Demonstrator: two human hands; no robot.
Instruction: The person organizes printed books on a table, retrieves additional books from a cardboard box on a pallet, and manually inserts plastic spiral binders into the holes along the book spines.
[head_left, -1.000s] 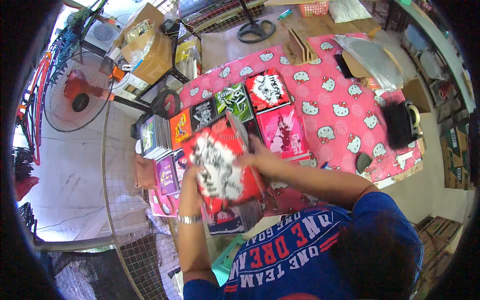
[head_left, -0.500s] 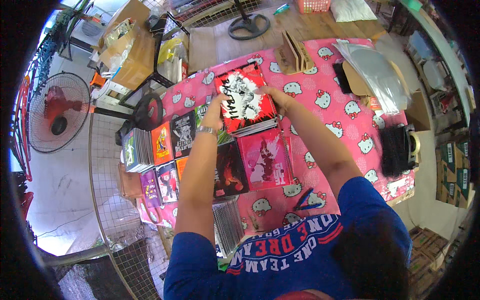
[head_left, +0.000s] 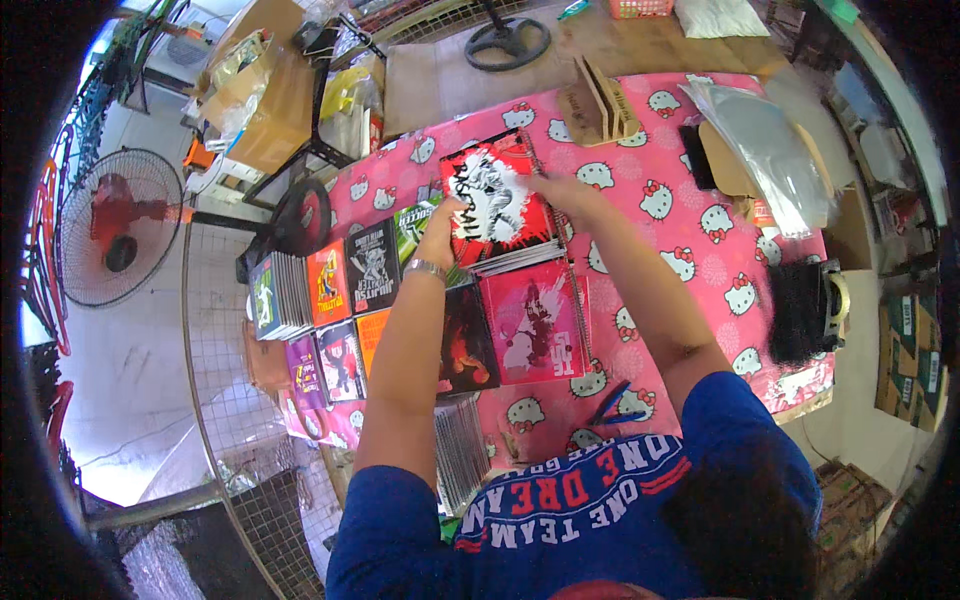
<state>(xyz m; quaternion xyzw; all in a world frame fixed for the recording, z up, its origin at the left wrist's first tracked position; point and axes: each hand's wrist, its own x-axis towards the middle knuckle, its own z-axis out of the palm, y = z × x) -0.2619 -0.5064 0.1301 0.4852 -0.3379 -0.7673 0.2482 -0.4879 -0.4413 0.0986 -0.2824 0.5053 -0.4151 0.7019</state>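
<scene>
A stack of spiral notebooks with a red, black and white cover rests at the far middle of the pink table. My left hand grips its left edge, the thumb over the cover. At the right edge, my right hand is closed around the side, its fingertips slightly blurred. Just nearer lies a pink notebook, with a black notebook to its left, partly behind my left forearm. Beyond my left wrist are a green notebook and a grey-black notebook.
An orange notebook and a notebook stack stand at the left. Upright notebooks line the near edge. Blue-handled pliers lie nearby. Plastic sleeves, a black bristly bundle and cardboard pieces sit farther out; a fan stands left.
The whole view has shifted slightly to the right. Both hands stay at the sides of the red notebook stack, and the right fingers look more blurred.
</scene>
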